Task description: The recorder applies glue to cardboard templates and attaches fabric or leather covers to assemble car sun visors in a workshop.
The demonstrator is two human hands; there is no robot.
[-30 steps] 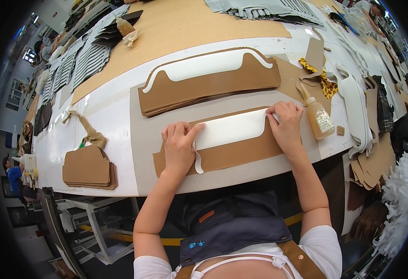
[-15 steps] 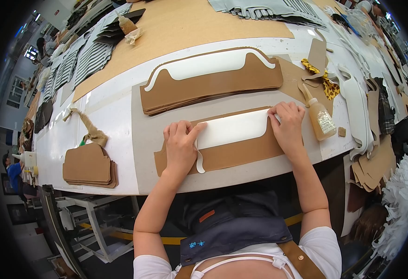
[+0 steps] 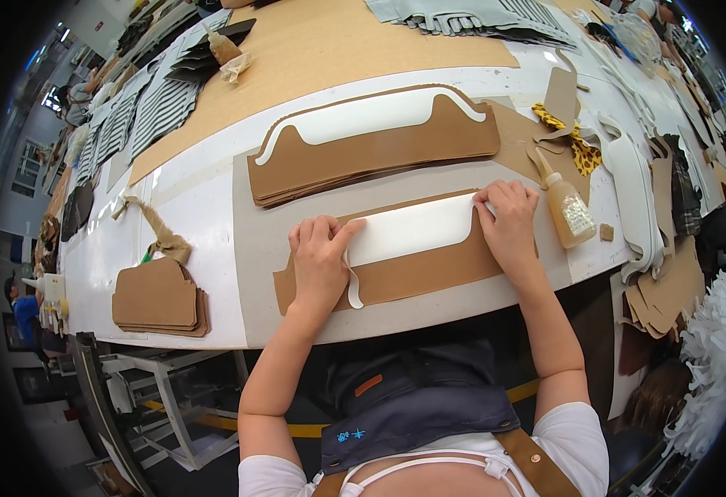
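In front of me lies a brown panel [image 3: 429, 279] with a shaped white piece [image 3: 413, 229] on top, lined up near its far edge. My left hand [image 3: 322, 253] pinches the left part of the white piece, thumb and fingers together at its upper left corner. From under that hand a narrow white tail curls down over the brown panel. At the upper right corner my right hand [image 3: 508, 222] pinches the other end of the white piece, its fingers bent. The white strip beyond that corner is hidden under the right hand.
Behind is a stack of brown panels [image 3: 371, 151] topped by another white piece [image 3: 363, 116]. A glue bottle [image 3: 569, 214] stands close to my right hand. To the left lie small brown pieces [image 3: 156, 296] in a pile and a stained cloth [image 3: 164, 236]. The table's front edge [image 3: 363, 333] is near.
Almost nothing differs. The view has shifted very slightly; both hands keep the same hold on the white piece.
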